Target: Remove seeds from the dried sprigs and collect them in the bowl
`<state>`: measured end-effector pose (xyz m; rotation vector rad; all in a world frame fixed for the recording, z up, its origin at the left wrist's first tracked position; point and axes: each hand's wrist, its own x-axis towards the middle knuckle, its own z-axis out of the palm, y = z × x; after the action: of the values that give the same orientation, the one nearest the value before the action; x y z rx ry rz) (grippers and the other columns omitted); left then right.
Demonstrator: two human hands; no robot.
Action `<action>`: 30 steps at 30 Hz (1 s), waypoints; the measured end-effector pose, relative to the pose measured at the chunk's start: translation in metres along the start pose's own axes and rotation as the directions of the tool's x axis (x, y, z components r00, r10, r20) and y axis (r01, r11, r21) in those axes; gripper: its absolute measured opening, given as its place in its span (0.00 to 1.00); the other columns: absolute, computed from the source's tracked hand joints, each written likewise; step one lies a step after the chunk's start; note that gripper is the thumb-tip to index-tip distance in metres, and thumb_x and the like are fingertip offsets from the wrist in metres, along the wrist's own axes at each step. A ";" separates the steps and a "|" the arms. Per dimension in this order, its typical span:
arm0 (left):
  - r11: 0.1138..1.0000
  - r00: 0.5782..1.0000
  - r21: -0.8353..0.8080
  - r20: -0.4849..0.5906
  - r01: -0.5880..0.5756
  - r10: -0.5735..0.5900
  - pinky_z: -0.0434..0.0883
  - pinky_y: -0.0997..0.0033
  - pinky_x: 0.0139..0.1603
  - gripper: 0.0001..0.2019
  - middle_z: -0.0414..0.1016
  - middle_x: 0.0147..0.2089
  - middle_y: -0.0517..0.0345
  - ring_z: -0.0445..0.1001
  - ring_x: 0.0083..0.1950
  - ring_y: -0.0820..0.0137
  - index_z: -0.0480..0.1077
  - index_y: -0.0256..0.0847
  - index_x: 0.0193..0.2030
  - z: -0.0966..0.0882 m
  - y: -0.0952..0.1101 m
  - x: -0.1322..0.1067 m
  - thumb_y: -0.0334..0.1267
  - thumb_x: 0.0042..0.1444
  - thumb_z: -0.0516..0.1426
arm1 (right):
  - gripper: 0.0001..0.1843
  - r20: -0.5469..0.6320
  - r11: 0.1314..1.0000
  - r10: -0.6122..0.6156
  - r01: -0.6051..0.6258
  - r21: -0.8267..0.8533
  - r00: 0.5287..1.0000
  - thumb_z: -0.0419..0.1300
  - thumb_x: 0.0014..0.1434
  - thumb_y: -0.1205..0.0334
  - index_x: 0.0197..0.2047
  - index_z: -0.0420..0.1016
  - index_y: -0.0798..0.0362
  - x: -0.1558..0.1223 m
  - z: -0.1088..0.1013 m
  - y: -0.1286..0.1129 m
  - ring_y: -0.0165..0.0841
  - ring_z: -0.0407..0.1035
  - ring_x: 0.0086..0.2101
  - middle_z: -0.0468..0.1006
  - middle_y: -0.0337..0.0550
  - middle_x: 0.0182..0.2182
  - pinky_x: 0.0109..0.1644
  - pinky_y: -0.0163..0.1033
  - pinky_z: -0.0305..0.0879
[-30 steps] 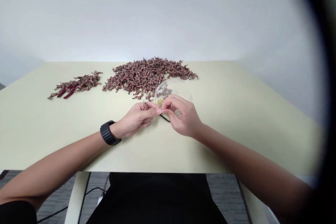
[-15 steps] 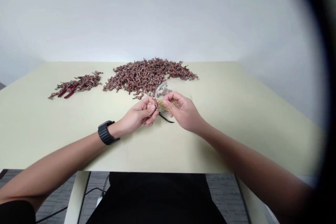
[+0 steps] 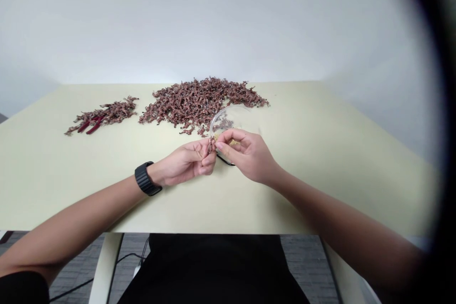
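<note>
My left hand (image 3: pixel 194 160) is closed, with a small knobbly reddish-brown piece (image 3: pixel 210 146) pinched between thumb and fingers. My right hand (image 3: pixel 249 154) meets it from the right, thumb and forefinger pressed together at the piece; whatever they pinch is too small to make out. Just behind both hands stands a clear round dish (image 3: pixel 218 113). Tiny yellow-gold bits (image 3: pixel 234 142) lie inside it, partly covered by my right hand. A thin black curved thing (image 3: pixel 225 160) shows below the dish, between the hands.
A large heap of similar brown pieces (image 3: pixel 199 99) spreads across the back of the pale table (image 3: pixel 171 209). Further left is a smaller pile (image 3: pixel 119 110), with two dark red handles (image 3: pixel 94 126) sticking out of it. A wall (image 3: pixel 192 19) rises behind the table.
My right hand has moved left and slightly down, from over the dish to the brown piece. My left hand has turned a little, so more of the piece shows.
</note>
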<state>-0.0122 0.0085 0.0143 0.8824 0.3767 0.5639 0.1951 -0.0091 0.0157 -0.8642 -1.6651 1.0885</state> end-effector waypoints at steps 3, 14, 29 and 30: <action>1.000 1.000 0.023 0.007 0.003 -0.003 0.59 0.74 0.32 0.04 0.62 0.28 0.60 0.58 0.28 0.75 0.69 0.36 0.36 -0.002 0.000 0.000 0.25 0.60 0.58 | 0.06 0.007 0.998 -0.024 0.024 -0.050 1.000 0.63 0.67 0.58 0.39 0.76 0.51 0.000 0.000 -0.002 0.32 0.70 0.36 0.77 0.41 0.36 0.37 0.38 0.67; 0.997 1.000 0.080 0.010 0.009 -0.010 0.55 0.73 0.31 0.05 0.62 0.29 0.60 0.56 0.28 0.75 0.67 0.37 0.34 -0.002 -0.002 0.000 0.27 0.61 0.58 | 0.07 0.034 0.994 -0.043 0.046 -0.099 0.999 0.61 0.68 0.58 0.39 0.74 0.51 0.000 0.000 -0.004 0.32 0.70 0.35 0.76 0.40 0.35 0.36 0.37 0.66; 0.981 1.000 0.194 -0.018 -0.001 0.004 0.56 0.73 0.32 0.08 0.63 0.28 0.60 0.57 0.27 0.75 0.66 0.37 0.33 -0.004 -0.004 0.000 0.32 0.64 0.58 | 0.05 -0.013 0.964 -0.114 0.108 -0.242 0.993 0.60 0.68 0.59 0.40 0.75 0.50 -0.003 0.003 -0.004 0.34 0.71 0.36 0.77 0.43 0.36 0.36 0.39 0.69; 0.977 0.999 0.215 -0.029 -0.007 0.014 0.57 0.73 0.32 0.07 0.63 0.28 0.60 0.57 0.27 0.75 0.66 0.38 0.34 -0.005 -0.004 0.000 0.32 0.64 0.58 | 0.05 -0.020 0.954 -0.140 0.129 -0.269 0.990 0.60 0.68 0.60 0.39 0.74 0.50 -0.003 0.003 -0.003 0.33 0.70 0.35 0.77 0.43 0.36 0.36 0.38 0.68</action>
<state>-0.0132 0.0093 0.0079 1.0853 0.4673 0.5534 0.1927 -0.0144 0.0170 -0.9205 -1.8368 0.7597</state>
